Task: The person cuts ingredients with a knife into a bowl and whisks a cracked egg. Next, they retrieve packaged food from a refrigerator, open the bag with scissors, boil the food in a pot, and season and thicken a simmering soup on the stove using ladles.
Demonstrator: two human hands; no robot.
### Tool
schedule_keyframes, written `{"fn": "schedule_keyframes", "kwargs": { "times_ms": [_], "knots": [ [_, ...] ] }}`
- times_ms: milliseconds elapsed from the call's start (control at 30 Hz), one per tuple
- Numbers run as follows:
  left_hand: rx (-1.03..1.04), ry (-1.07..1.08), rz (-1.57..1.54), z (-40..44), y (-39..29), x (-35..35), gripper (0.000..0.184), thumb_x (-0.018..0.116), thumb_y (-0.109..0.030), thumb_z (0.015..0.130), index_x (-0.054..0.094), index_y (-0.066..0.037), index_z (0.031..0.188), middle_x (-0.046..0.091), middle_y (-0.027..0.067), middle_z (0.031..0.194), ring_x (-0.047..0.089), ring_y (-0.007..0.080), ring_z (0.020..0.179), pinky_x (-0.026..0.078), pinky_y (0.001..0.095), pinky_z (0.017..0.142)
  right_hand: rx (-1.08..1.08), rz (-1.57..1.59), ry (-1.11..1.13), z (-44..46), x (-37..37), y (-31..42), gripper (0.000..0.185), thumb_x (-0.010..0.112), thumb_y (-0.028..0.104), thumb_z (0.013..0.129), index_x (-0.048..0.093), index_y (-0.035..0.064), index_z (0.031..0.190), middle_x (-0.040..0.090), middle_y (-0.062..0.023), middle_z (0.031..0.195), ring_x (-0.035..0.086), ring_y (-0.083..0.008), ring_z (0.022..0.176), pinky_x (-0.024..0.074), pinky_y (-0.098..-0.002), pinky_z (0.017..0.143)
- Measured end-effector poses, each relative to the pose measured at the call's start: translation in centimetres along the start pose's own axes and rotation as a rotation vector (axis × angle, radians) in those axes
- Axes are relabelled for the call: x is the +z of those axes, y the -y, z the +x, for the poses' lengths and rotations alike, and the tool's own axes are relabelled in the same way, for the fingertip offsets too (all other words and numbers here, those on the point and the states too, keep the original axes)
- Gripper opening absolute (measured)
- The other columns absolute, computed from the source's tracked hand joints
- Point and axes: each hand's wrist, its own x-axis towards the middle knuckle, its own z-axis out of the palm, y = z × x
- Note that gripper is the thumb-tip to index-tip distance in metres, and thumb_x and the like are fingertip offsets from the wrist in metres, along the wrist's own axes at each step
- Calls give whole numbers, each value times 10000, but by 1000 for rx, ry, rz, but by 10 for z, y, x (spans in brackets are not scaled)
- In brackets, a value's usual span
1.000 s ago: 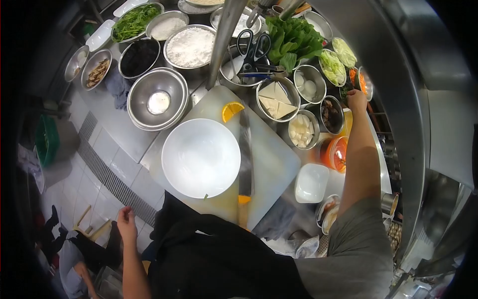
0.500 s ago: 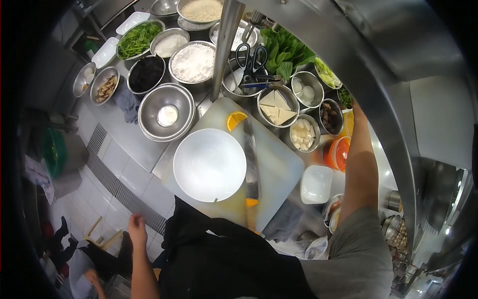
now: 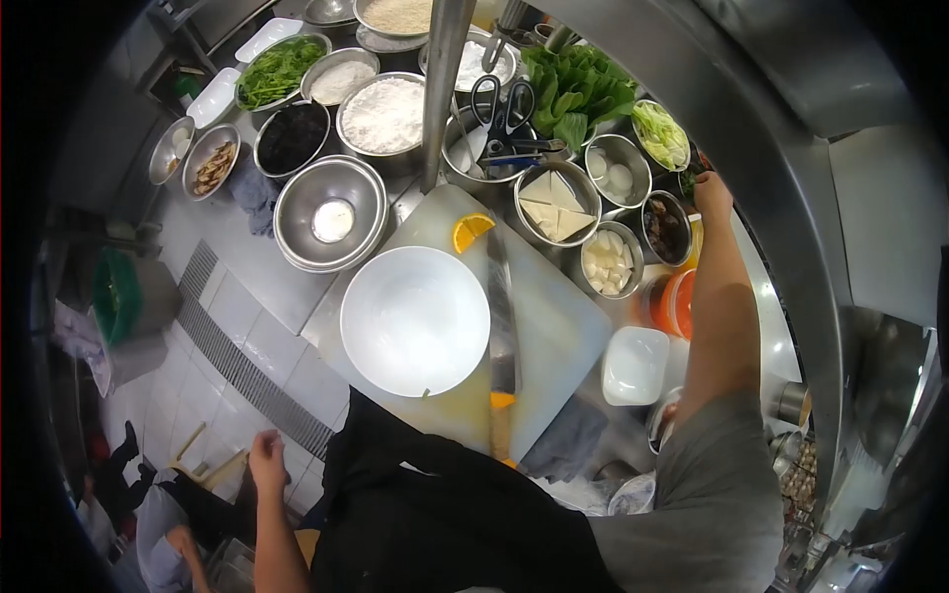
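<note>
My right hand (image 3: 713,195) is at the far right of the counter with curled fingers, beside a patch of chopped green herbs (image 3: 688,182). Whatever is between those fingers is hidden. My left hand (image 3: 266,461) hangs over the floor at the lower left, fingers loosely apart and holding nothing. A white bowl (image 3: 415,321) stands on the cutting board (image 3: 554,326), a small green scrap at its near rim. To its right lies a knife (image 3: 502,316) with a wooden handle. An orange wedge (image 3: 472,232) sits behind the bowl.
Metal bowls hold white powder (image 3: 383,114), tofu triangles (image 3: 554,210), pale chunks (image 3: 607,262) and dark pieces (image 3: 666,229). Scissors (image 3: 502,114) stand in a container. A metal post (image 3: 447,99) rises behind the board. A white square dish (image 3: 635,366) lies right. Another person (image 3: 158,539) is lower left.
My right hand has come into view beside the herbs; before, it was mostly hidden behind the metal edge. My left hand has shifted slightly down. The bowl and knife stay on the board.
</note>
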Motion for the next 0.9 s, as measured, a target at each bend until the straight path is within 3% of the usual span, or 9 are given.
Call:
{"fn": "schedule_keyframes", "kwargs": {
  "times_ms": [67,133,267,333,367,600,767,867,900],
  "knots": [
    [-28,-5,32,-7,16,-2,191,676,-47,922,661,-4,1108,682,60,920,635,147,833,517,296,786,-56,-42,-152,0,-7,3,246,682,109,794,784,102,1018,763,-167,977,741,-334,908,571,-427,850],
    [-54,-13,73,-10,15,-3,195,679,-44,920,661,-3,1109,682,55,916,634,144,826,518,294,782,221,206,-3,-20,-34,26,217,677,111,815,784,86,1002,771,-131,953,747,-282,880,576,-400,834],
    [-135,18,47,-16,5,-2,185,679,-37,915,664,3,1095,686,65,933,637,143,845,517,290,792,208,687,112,-11,-12,-13,184,681,132,842,782,60,978,760,-98,912,743,-223,861,577,-358,816],
    [-130,24,34,-14,7,0,181,678,-35,915,664,5,1090,694,73,942,645,149,852,520,293,795,650,1239,-54,8,27,-36,197,695,156,861,774,42,1001,749,-89,884,727,-179,835,564,-308,792],
    [-105,20,53,-12,6,1,175,673,-43,921,667,5,1090,704,84,958,655,161,858,525,302,799,708,1361,-113,3,23,-32,197,693,153,863,773,42,1006,749,-89,887,726,-176,836,562,-306,792],
    [31,35,4,14,-44,-6,202,656,-82,946,677,16,1121,720,128,1008,693,217,942,549,346,856,448,1261,-254,-89,-70,11,203,686,129,877,763,36,1041,748,-84,911,717,-159,842,552,-287,788],
    [190,60,-156,55,-139,2,197,612,-68,982,676,12,1151,717,123,1035,695,211,975,561,332,878,159,885,-246,-247,-172,170,210,681,112,887,755,33,1066,748,-81,929,711,-146,847,544,-274,786],
    [302,139,-266,81,-231,21,197,605,-60,990,677,10,1158,716,112,1044,699,208,965,566,322,870,81,1258,-81,-334,-178,265,248,639,-21,919,738,52,1134,736,-52,1030,675,-135,888,533,-267,840],
    [377,203,-237,90,-259,29,197,613,-59,984,678,12,1155,720,112,1037,702,204,952,566,323,862,-18,1181,-16,-358,-174,287,278,674,-5,878,724,69,1141,722,-111,1123,696,-220,1023,546,-342,899]
  ]
}}
